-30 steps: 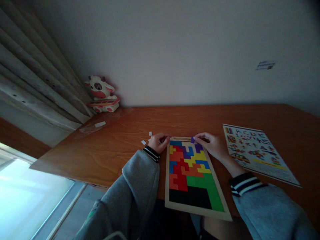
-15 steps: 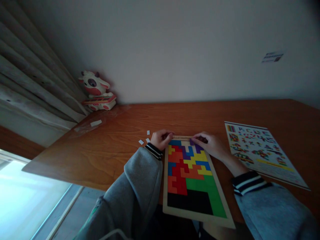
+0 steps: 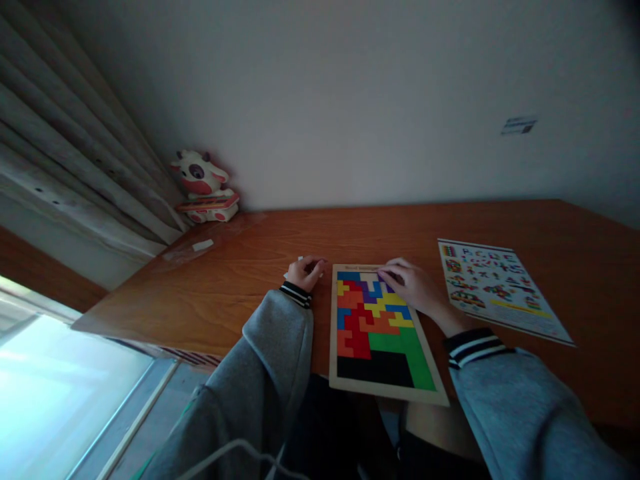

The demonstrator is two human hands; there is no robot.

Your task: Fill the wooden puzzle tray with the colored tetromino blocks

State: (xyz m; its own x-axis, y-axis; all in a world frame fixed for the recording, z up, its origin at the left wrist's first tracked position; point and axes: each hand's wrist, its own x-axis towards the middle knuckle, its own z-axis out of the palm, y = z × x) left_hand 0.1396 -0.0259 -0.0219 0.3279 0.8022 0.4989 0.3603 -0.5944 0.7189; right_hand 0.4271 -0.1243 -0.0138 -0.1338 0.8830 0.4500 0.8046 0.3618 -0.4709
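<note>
A wooden puzzle board (image 3: 434, 360) with a pale frame lies near the table's front edge, filled with blue, red, yellow, orange, green, purple and black pieces. Near its top a pale gap shows between the blue and purple pieces. My right hand (image 3: 407, 283) is over the board's top right corner, fingers closed on a purple piece (image 3: 384, 280) that they partly hide. Just left of the board, my left hand (image 3: 304, 272) rests on the table with its fingers curled; whether anything is in them is hidden.
Small white squares are partly behind my left hand. A printed sheet (image 3: 500, 287) lies on the table (image 3: 240, 287) at the right. A cow toy (image 3: 207, 187) stands at the back left, near a white scrap (image 3: 203, 245) and the curtain.
My left hand has left the board's top edge and moved left onto the small white squares. My right hand has shifted slightly inward over the purple pieces. The view has shifted a little.
</note>
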